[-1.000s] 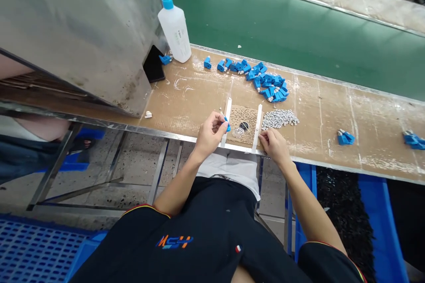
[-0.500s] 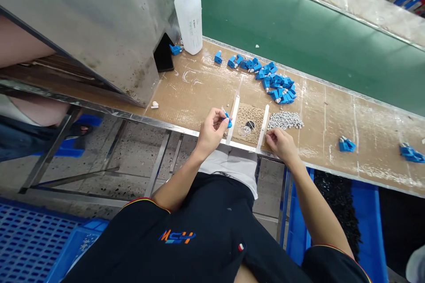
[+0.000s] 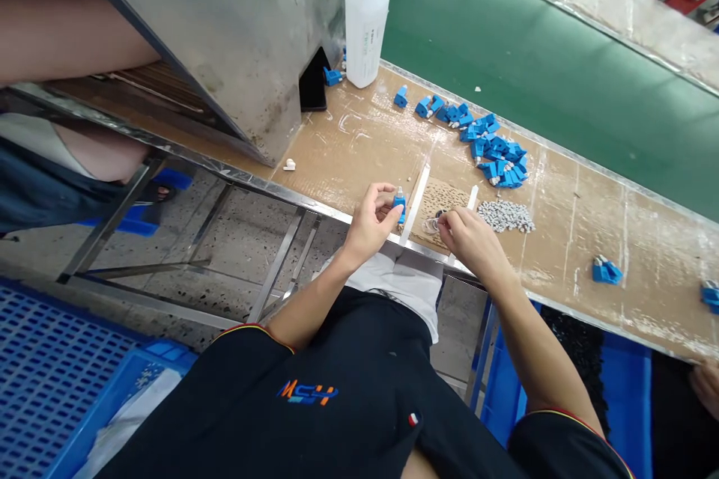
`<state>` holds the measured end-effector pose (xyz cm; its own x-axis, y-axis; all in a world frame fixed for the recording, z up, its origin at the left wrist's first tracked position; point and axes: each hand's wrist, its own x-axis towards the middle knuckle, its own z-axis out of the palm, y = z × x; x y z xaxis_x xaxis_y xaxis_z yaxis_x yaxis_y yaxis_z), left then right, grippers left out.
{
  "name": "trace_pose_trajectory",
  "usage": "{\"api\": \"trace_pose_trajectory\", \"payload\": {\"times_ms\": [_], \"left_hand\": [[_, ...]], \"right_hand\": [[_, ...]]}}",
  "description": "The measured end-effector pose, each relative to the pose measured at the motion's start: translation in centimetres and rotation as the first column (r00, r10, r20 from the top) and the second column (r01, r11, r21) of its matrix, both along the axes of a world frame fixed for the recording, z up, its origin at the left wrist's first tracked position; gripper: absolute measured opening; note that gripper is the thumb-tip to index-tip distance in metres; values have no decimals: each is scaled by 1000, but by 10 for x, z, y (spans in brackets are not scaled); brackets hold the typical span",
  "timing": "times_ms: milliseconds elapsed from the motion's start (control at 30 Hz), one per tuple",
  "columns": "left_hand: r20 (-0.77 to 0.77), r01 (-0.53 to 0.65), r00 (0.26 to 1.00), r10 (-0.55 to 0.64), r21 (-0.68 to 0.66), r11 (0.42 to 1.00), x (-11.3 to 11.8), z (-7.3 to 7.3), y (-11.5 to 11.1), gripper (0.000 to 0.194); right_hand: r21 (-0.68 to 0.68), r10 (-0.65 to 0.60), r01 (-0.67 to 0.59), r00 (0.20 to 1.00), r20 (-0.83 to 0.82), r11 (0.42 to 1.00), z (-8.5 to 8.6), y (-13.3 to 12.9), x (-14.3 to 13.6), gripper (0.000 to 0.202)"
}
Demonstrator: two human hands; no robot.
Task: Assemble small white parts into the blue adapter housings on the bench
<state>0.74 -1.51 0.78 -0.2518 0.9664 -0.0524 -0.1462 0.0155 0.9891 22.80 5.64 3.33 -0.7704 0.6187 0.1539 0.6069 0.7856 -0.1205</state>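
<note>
My left hand pinches a small blue plastic part with a pale tip pointing up, just left of a white tape strip. The fingers of my right hand are pressed together over a speckled cardboard patch, close to a small clear round dish. Whatever those fingertips may hold is too small to make out. Right of the patch lies a heap of tiny grey pieces. Behind it a pile of blue plastic parts stretches along the bench.
A white bottle with blue nozzle stands at the back beside a dark phone-like slab and a metal panel. A green belt runs behind the bench. Blue bins sit below. Another person's leg shows at left.
My right hand has moved left from beside the grey heap to over the cardboard patch. The blue part in my left hand has turned more upright. The view has shifted slightly.
</note>
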Motion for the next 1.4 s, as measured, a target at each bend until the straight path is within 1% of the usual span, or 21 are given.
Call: {"api": "trace_pose_trajectory", "payload": {"times_ms": [100, 167, 200, 267, 333, 367, 433, 500, 533, 600, 733, 867, 967, 1133, 1267, 1400], "left_hand": [[-5, -2, 1000, 2, -10, 1000, -2, -1, -1, 25], [6, -2, 1000, 2, -18, 1000, -4, -3, -1, 24], [20, 4, 1000, -3, -13, 1000, -4, -4, -1, 24], [74, 43, 996, -44, 15, 999, -2, -5, 0, 22], [161, 110, 980, -119, 62, 992, 2, -5, 0, 26], [207, 143, 965, -159, 88, 986, 6, -5, 1, 30], [282, 191, 933, -225, 141, 971, 15, -3, 1, 36], [323, 207, 910, -261, 194, 959, 25, 1, 0, 39], [332, 203, 904, -268, 217, 955, 29, 3, -1, 39], [333, 187, 905, -265, 249, 950, 36, 7, -3, 37], [293, 159, 925, -242, 279, 947, 41, 10, -5, 31], [243, 147, 944, -224, 300, 943, 43, 10, -6, 28], [213, 144, 954, -213, 302, 942, 45, 10, -5, 30], [175, 167, 959, -225, 295, 941, 47, 9, -5, 32], [131, 172, 967, -219, 300, 938, 47, 3, -4, 32], [7, 178, 981, -192, 333, 926, 42, 0, -4, 27]], "right_hand": [[33, 31, -35, 995, 100, 999, 5, 2, -2, 23], [48, 47, -53, 992, 115, 997, 11, 3, -3, 24], [56, 49, -54, 994, 94, 997, 15, 2, -3, 24], [69, 35, -34, 999, -18, 997, 23, -2, -3, 21], [64, -4, 17, 979, -203, 998, 31, -13, -7, 15], [50, -31, 49, 952, -306, 998, 34, -20, -11, 13], [-1, -97, 110, 867, -489, 994, 38, -35, -21, 9], [-56, -155, 152, 775, -613, 987, 38, -49, -33, 9], [-79, -178, 166, 738, -651, 983, 37, -54, -38, 9], [-113, -215, 190, 691, -690, 975, 35, -61, -45, 9], [-140, -248, 214, 648, -720, 967, 32, -63, -45, 9], [-145, -255, 220, 645, -720, 965, 31, -64, -40, 9], [-142, -257, 225, 642, -722, 964, 30, -65, -38, 9], [-130, -255, 236, 647, -719, 963, 28, -65, -35, 9], [-132, -253, 225, 681, -687, 965, 30, -64, -31, 10], [-152, -236, 181, 731, -640, 972, 34, -64, -28, 11]]}}
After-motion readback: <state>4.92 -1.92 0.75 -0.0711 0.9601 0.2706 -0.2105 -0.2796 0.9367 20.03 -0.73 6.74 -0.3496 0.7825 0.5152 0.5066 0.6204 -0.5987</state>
